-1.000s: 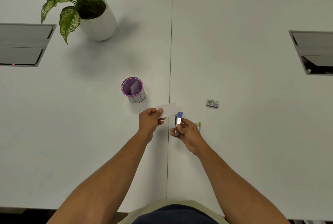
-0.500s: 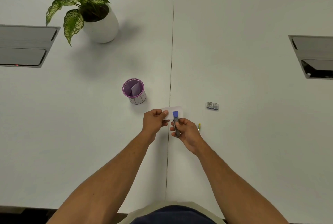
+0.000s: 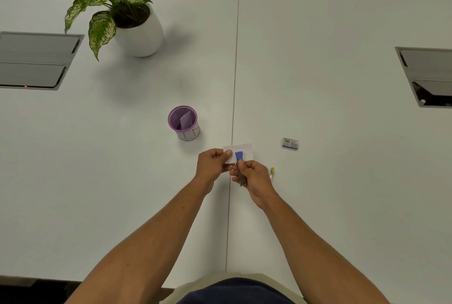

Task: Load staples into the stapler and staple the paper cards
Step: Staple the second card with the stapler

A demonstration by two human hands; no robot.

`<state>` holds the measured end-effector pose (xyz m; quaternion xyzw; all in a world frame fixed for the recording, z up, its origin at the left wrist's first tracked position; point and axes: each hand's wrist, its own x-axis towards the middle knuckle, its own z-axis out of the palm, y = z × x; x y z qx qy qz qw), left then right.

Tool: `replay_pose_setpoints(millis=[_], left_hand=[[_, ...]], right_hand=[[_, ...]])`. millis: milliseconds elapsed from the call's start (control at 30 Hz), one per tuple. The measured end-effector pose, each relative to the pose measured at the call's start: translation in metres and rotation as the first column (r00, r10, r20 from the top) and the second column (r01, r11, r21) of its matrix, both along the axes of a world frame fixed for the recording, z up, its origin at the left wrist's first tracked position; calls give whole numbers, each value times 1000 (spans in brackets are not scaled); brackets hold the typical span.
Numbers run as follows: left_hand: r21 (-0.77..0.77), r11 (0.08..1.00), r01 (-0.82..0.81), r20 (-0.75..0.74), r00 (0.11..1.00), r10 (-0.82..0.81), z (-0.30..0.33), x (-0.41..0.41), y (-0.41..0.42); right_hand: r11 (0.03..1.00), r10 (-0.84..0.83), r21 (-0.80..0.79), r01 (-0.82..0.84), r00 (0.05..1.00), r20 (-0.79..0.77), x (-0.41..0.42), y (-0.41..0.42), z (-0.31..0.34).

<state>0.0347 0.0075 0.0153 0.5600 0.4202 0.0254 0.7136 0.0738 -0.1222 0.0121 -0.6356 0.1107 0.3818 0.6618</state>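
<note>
My left hand [image 3: 212, 163] pinches the left end of a small white paper card [image 3: 244, 149] just above the table. In my right hand [image 3: 253, 176] is a slim stapler [image 3: 239, 157] with a blue tip and a metal body. Its blue head lies over the card's lower middle edge. A small staple box [image 3: 290, 143] with a barcode rests on the table to the right. Whether one card or more is in my grip cannot be told.
A purple pen cup [image 3: 184, 122] holding another card stands up and left of my hands. A yellow-tipped pen [image 3: 272, 173] lies beside my right hand. A potted plant [image 3: 137, 27] is at the far left. Recessed cable boxes, one at the left edge [image 3: 36, 59] and one at the right edge [image 3: 425, 76], sit in the white table.
The stapler moved from beside the card's right end onto the card, and its blue head now covers the card's lower edge. My hands came closer together.
</note>
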Motion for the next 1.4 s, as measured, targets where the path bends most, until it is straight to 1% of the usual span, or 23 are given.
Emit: replay_pose_setpoints(millis=[200,333,500,633,767,833,933,1000,1067,1167,1200,1300,1400], left_hand=[[10,1000,11,2,1000,-11,1,0,1],[15,1000,14,-2,1000,-14,2,-1,1],[18,999,30,-3,1000,-30,2,-1,-1],[38,999,13,-7,1000,-13,2,-2,0],[48,999,-17,-7,1000,17,3,-4,1],[59,997,-45,-3,999,46,4,-5,2],[102,993,-65,-1,998,66,5,-8,4],[125,990,-61,3,998,61,5,-9,6],[157,987,-46,18,999,44,5,-10,8],[203,979,-33,26,999,28,4,-12,11],[211,977,-29,28,999,24,4,-12,11],[214,977,-17,49,999,6,4,-16,15],[213,977,-21,75,997,5,4,-22,19]], right_hand=[[997,-37,59,39,999,-30,-2,3,-1],[997,-56,48,57,998,-21,-3,5,0],[993,-117,-2,117,993,-19,-3,8,-2],[997,-71,2,72,997,-21,-5,7,-4],[997,-72,13,71,996,44,-8,4,-7],[995,-72,-57,77,993,97,-10,2,-10],[968,-10,-244,55,983,184,-12,-2,-19],[930,84,-367,15,964,252,-12,-4,-24],[861,234,-508,-33,912,338,-14,-5,-28],[781,368,-624,-29,828,422,-18,-3,-30],[756,402,-653,-34,812,423,-19,-2,-31],[642,536,-764,-57,747,394,-20,1,-34],[567,637,-816,-110,686,350,-22,3,-38]])
